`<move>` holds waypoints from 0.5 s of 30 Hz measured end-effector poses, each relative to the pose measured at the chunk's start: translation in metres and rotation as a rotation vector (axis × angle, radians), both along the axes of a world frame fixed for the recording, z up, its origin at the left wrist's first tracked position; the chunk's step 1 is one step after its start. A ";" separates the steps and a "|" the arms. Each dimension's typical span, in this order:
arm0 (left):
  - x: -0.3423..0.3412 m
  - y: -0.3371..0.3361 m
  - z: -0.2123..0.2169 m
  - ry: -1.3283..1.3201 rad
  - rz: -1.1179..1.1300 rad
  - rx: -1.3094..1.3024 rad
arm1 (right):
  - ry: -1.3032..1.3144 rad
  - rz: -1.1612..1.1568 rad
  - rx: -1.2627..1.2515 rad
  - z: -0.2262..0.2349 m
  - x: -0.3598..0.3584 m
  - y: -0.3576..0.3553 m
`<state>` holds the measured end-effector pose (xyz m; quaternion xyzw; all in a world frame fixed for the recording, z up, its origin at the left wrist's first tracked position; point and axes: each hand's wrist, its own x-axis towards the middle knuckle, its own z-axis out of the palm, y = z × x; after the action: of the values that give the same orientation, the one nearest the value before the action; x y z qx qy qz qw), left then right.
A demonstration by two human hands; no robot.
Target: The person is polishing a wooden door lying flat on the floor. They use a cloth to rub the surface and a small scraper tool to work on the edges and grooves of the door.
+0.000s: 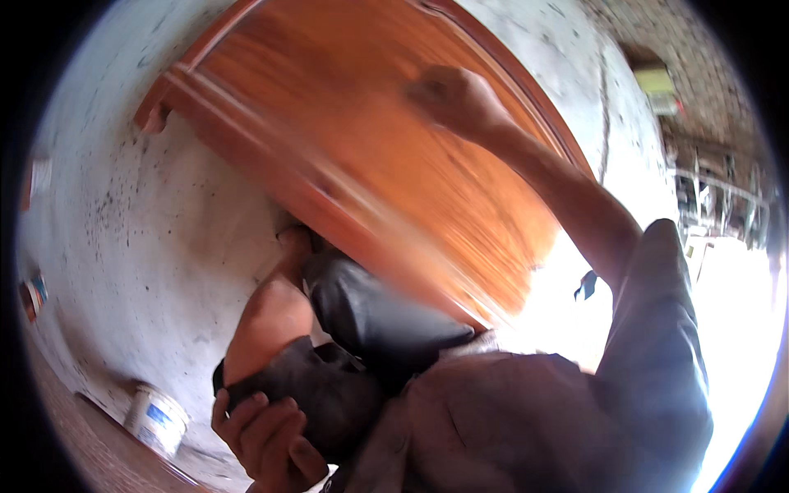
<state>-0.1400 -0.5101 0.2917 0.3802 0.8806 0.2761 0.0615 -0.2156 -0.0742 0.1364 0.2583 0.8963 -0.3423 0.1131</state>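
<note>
A large reddish-brown wooden panel [329, 90] with a raised, moulded border lies slanted across the middle in front of me. My right hand [460, 100] is closed over the panel's flat face, at or just above the surface. Motion blurs its fingers, and what it holds, if anything, cannot be made out. At the lower left, my left hand [271, 440] hangs beside my bent leg, away from the panel. Its fingers are loosely curled and apart, with nothing visible in them. Shiny black material [374, 308] sits beneath the panel's near edge, by my bare leg.
A white bucket [156, 421] with a blue label stands on the pale, stained floor [156, 246] at lower left. Farther left is a small can [34, 297]. Metal racks [719, 197] and a yellow-green object [655, 82] are at the far right, near strong glare.
</note>
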 end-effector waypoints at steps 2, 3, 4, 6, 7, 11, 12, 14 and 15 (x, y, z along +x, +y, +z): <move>0.010 0.011 -0.008 0.049 0.002 0.000 | 0.035 -0.152 0.185 0.006 0.122 0.053; 0.011 0.017 -0.007 0.082 0.020 -0.010 | -0.001 -0.203 0.237 0.009 0.176 0.071; 0.013 0.026 -0.002 0.128 0.008 -0.026 | -0.073 -0.337 0.238 0.016 0.227 0.082; 0.021 0.039 0.002 0.154 -0.041 -0.063 | -0.110 -0.544 0.211 0.013 0.332 0.096; 0.022 0.046 0.003 0.172 -0.064 -0.082 | -0.072 -0.596 0.173 0.013 0.366 0.089; 0.027 0.072 0.019 0.136 -0.188 -0.189 | -0.107 -0.858 0.003 0.059 0.423 0.053; 0.027 0.083 0.023 0.043 -0.217 -0.186 | 0.032 -0.800 -0.014 0.055 0.446 0.053; 0.026 0.102 0.026 -0.092 -0.228 -0.176 | 0.148 -0.663 0.220 0.031 0.491 0.049; 0.027 0.113 0.031 -0.156 -0.215 -0.181 | 0.176 -0.660 0.410 0.028 0.504 0.046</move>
<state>-0.1126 -0.3967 0.3224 0.4423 0.8488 0.2162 0.1929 0.2882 -0.0287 0.1642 0.5192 0.8212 -0.1951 -0.1342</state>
